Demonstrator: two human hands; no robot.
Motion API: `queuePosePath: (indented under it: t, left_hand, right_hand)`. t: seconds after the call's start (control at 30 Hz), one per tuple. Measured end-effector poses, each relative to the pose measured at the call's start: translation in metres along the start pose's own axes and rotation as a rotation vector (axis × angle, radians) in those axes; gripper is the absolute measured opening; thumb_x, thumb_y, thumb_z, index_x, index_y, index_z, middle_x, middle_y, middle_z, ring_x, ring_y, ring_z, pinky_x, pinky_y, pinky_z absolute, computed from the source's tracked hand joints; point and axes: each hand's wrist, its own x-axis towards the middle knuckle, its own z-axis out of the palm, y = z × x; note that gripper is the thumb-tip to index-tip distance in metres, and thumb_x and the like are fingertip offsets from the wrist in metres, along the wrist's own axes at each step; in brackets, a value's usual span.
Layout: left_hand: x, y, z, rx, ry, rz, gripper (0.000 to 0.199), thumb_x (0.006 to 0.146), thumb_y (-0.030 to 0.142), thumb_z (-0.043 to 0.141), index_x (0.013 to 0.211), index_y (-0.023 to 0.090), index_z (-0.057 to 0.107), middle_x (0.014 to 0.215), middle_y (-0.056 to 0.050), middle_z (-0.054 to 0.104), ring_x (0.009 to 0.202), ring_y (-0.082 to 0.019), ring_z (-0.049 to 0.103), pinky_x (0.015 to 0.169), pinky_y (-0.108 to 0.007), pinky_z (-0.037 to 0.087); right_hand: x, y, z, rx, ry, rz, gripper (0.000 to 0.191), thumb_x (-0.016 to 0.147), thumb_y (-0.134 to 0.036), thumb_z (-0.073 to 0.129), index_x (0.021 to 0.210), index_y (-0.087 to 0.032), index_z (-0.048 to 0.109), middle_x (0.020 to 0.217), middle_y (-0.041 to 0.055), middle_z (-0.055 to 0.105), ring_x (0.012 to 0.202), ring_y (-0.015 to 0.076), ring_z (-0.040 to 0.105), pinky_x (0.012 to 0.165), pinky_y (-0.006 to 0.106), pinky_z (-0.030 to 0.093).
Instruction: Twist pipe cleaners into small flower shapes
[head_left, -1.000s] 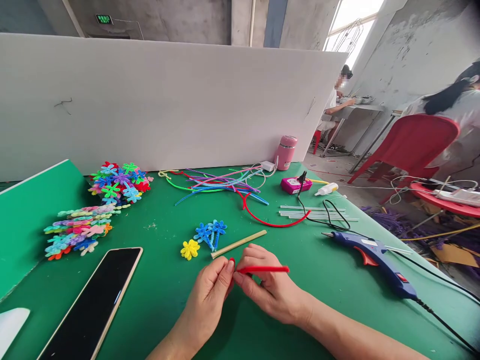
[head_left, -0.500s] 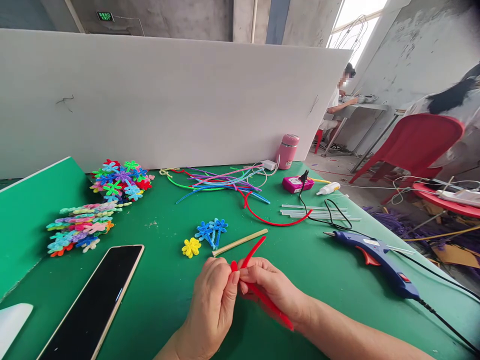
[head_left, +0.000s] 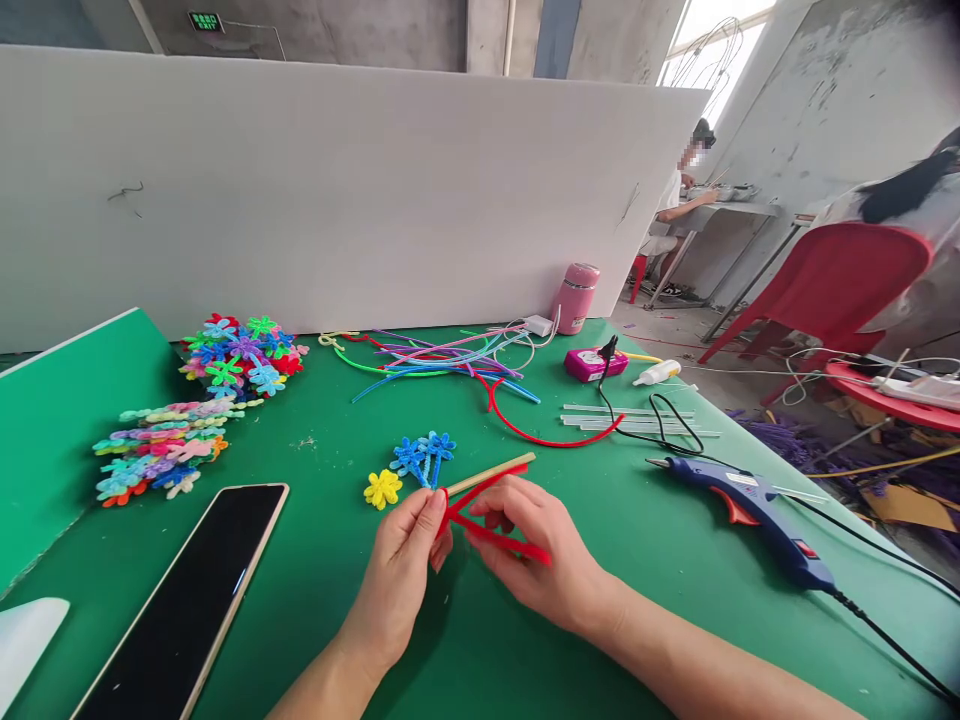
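A red pipe cleaner (head_left: 510,543) is bent and crossed near its left end, with two loose tails pointing right. My left hand (head_left: 401,560) pinches it at the crossing between thumb and fingers. My right hand (head_left: 544,545) has its fingers curled loosely about the tails; the lower tail runs between thumb and fingers, the upper one passes beyond the knuckles. Just past my hands lies a thin wooden stick (head_left: 491,470), partly covered by the red tail. Blue pipe-cleaner flowers (head_left: 424,458) and a yellow flower (head_left: 383,489) rest beyond my left hand.
Piled pipe-cleaner flowers (head_left: 244,355) and a phone (head_left: 184,600) are at left. Loose pipe cleaners (head_left: 450,365) lie at the back by a pink flask (head_left: 577,298). On the right are glue sticks (head_left: 585,421), a corded glue gun (head_left: 757,515) and a white bottle (head_left: 657,373).
Both hands have moved slightly apart and upward on the table. The red pipe cleaner's tails now point right in a narrow V, and the right fingers have loosened from the crossing.
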Motion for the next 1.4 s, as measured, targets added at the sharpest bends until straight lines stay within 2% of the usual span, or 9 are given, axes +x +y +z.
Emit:
queuePosePath:
  t: [0.1,0.2,0.53,0.7,0.87,0.97,1.23,1.3,1.4]
  left_hand:
    - [-0.001,0.0,0.002,-0.026,-0.025,-0.057,0.027,0.077,0.038,0.053,0.062,0.017,0.045,0.054,0.006,0.035,0.051,-0.008,0.031,0.046,-0.018,0.029]
    - [-0.002,0.001,0.003,-0.007,-0.069,-0.092,0.026,0.077,0.039,0.052,0.064,0.017,0.046,0.056,0.006,0.033,0.052,-0.007,0.029,0.047,-0.018,0.029]
    - [-0.003,0.001,0.003,0.168,-0.189,-0.065,0.032,0.08,0.042,0.045,0.06,0.019,0.036,0.057,0.006,0.024,0.052,-0.008,0.023,0.045,-0.021,0.023]
    - [-0.005,0.005,0.003,0.435,-0.171,0.106,0.033,0.084,0.041,0.036,0.058,0.02,0.034,0.056,0.006,0.026,0.052,-0.01,0.024,0.045,-0.022,0.025]
    - [-0.011,0.01,0.006,0.646,-0.084,0.338,0.028,0.085,0.03,0.034,0.06,0.019,0.04,0.057,0.004,0.038,0.052,-0.01,0.034,0.049,-0.022,0.03]
    - [-0.012,0.012,0.006,0.664,-0.07,0.41,0.026,0.085,0.027,0.035,0.061,0.019,0.043,0.059,0.003,0.042,0.054,-0.011,0.038,0.052,-0.023,0.032]
    - [-0.006,0.014,0.001,0.381,-0.195,0.129,0.03,0.084,0.037,0.04,0.059,0.02,0.042,0.055,0.005,0.034,0.052,-0.011,0.032,0.049,-0.022,0.029]
    - [-0.003,0.011,-0.001,0.307,-0.149,0.11,0.03,0.083,0.037,0.043,0.058,0.02,0.042,0.054,0.005,0.034,0.052,-0.01,0.032,0.049,-0.022,0.028]
    - [0.003,0.008,-0.005,0.179,0.064,0.156,0.032,0.082,0.036,0.045,0.056,0.019,0.038,0.053,0.005,0.034,0.052,-0.01,0.032,0.049,-0.022,0.028]
  right_hand:
    - [0.0,0.0,-0.005,-0.279,0.054,-0.173,0.012,0.079,-0.022,0.051,0.091,-0.018,0.053,0.077,0.0026,0.059,0.068,0.0138,0.048,0.059,0.027,0.031]
    - [0.0,0.0,-0.008,-0.427,0.025,-0.2,0.015,0.08,-0.027,0.052,0.093,-0.021,0.056,0.078,0.0018,0.06,0.07,0.0147,0.046,0.059,0.028,0.027]
    - [0.0,0.002,-0.002,-0.467,-0.056,-0.183,0.025,0.085,-0.028,0.042,0.066,-0.018,0.055,0.061,0.0006,0.049,0.061,0.0131,0.036,0.056,0.027,0.023]
    - [0.001,-0.004,-0.002,-0.12,-0.133,0.016,0.028,0.086,-0.026,0.038,0.062,-0.016,0.049,0.062,0.0005,0.046,0.06,0.0121,0.037,0.057,0.026,0.029]
    - [0.001,-0.005,0.003,0.65,-0.259,0.496,0.034,0.083,-0.041,0.04,0.062,-0.016,0.047,0.056,-0.0034,0.036,0.05,0.0081,0.03,0.047,0.022,0.025]
    - [0.001,-0.004,0.008,0.897,-0.252,0.668,0.037,0.077,-0.047,0.049,0.059,-0.015,0.049,0.05,-0.0053,0.032,0.047,0.0068,0.025,0.045,0.022,0.019]
    - [0.001,-0.005,0.007,0.81,-0.215,0.546,0.036,0.08,-0.046,0.048,0.065,-0.014,0.052,0.055,-0.0039,0.04,0.051,0.0066,0.031,0.048,0.02,0.027]
    - [0.001,-0.005,0.005,0.768,-0.219,0.522,0.035,0.082,-0.044,0.044,0.068,-0.013,0.053,0.059,-0.0031,0.042,0.053,0.0068,0.033,0.049,0.02,0.029]
    - [0.001,-0.006,0.002,0.568,-0.239,0.488,0.028,0.085,-0.036,0.04,0.076,-0.014,0.054,0.06,-0.0028,0.044,0.052,0.0074,0.036,0.048,0.02,0.032]
